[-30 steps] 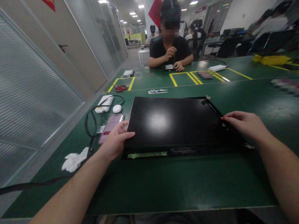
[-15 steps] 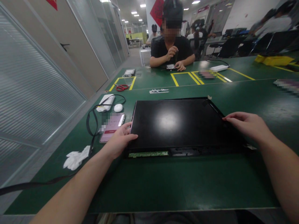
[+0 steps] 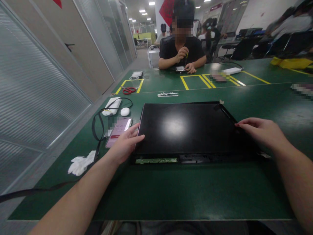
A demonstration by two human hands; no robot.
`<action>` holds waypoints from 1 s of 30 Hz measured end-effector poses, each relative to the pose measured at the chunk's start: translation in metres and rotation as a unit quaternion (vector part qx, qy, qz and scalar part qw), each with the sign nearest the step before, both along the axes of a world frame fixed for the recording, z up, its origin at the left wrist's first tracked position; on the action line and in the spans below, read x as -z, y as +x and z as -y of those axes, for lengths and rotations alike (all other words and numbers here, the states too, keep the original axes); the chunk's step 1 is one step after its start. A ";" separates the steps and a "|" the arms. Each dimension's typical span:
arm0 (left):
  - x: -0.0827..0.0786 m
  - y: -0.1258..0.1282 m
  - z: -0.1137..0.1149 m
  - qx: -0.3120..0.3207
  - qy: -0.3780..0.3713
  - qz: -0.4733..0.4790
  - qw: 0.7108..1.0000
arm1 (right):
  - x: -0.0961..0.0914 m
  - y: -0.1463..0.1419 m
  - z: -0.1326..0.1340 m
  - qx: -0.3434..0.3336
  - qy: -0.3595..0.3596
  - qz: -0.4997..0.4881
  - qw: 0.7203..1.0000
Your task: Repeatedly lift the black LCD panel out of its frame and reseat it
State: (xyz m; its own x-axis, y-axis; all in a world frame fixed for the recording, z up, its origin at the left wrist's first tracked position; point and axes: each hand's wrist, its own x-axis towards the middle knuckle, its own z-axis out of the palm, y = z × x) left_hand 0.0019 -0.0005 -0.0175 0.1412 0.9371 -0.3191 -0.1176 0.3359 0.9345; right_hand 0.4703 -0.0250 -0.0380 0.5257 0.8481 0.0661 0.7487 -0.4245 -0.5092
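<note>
A black LCD screen panel lies over a shallow black frame, whose right and far rims show past it. A green circuit strip runs along the near left edge. My left hand grips the panel's left edge, thumb on top and fingers at the side, partly hidden. With thumb and fingers pinched together, my right hand holds the right rim, where panel and frame meet; exactly what lies between the fingertips is hidden.
Left of the panel are a phone, a white earbud case, a white power bank, a black strap and white gloves. Red-handled scissors lie farther back. Across the green table, a person works on a small device.
The view has shifted slightly, so everything sits a little to the right. Both hands keep their places on the panel and frame edges.
</note>
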 end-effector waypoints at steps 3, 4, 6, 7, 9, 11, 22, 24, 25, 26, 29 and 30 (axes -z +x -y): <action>0.003 -0.004 -0.003 0.007 0.039 -0.008 0.999 | -0.002 -0.002 0.000 0.008 -0.008 -0.002 1.000; 0.005 -0.005 -0.005 0.003 0.053 -0.019 0.998 | -0.002 -0.003 0.000 0.008 -0.007 -0.002 1.000; 0.008 -0.008 -0.006 -0.009 0.076 -0.051 0.996 | -0.002 -0.003 0.000 0.005 -0.002 -0.004 1.000; 0.010 -0.009 -0.007 -0.016 0.086 -0.071 0.994 | -0.002 -0.003 0.000 0.004 0.001 -0.005 1.000; 0.012 -0.012 -0.008 -0.023 0.102 -0.110 0.988 | -0.002 -0.003 0.000 0.006 0.002 -0.007 1.000; 0.012 -0.014 -0.008 -0.017 0.123 -0.144 0.982 | -0.003 -0.004 0.000 0.014 -0.001 -0.011 1.000; 0.009 -0.010 -0.006 0.009 0.164 -0.238 0.957 | -0.009 -0.010 0.002 0.009 0.025 -0.106 0.994; 0.010 -0.010 -0.006 0.014 0.170 -0.239 0.956 | -0.009 -0.011 0.002 0.004 0.039 -0.122 0.992; 0.010 -0.010 -0.006 0.016 0.173 -0.243 0.954 | -0.009 -0.011 0.002 0.002 0.042 -0.128 0.991; 0.011 -0.010 -0.006 0.018 0.176 -0.248 0.952 | -0.009 -0.010 0.002 0.001 0.041 -0.132 0.990; 0.013 -0.011 -0.006 0.022 0.182 -0.261 0.948 | -0.008 -0.008 0.002 0.005 0.032 -0.137 0.990; 0.013 -0.011 -0.006 0.024 0.185 -0.265 0.946 | -0.007 -0.007 0.002 0.005 0.032 -0.137 0.990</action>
State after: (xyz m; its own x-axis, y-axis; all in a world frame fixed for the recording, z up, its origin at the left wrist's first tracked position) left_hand -0.0096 0.0055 -0.0308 0.0983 0.9951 -0.0089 0.4080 -0.0321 0.9124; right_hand 0.4635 -0.0268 -0.0309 0.5390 0.8418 -0.0274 0.5749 -0.3915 -0.7185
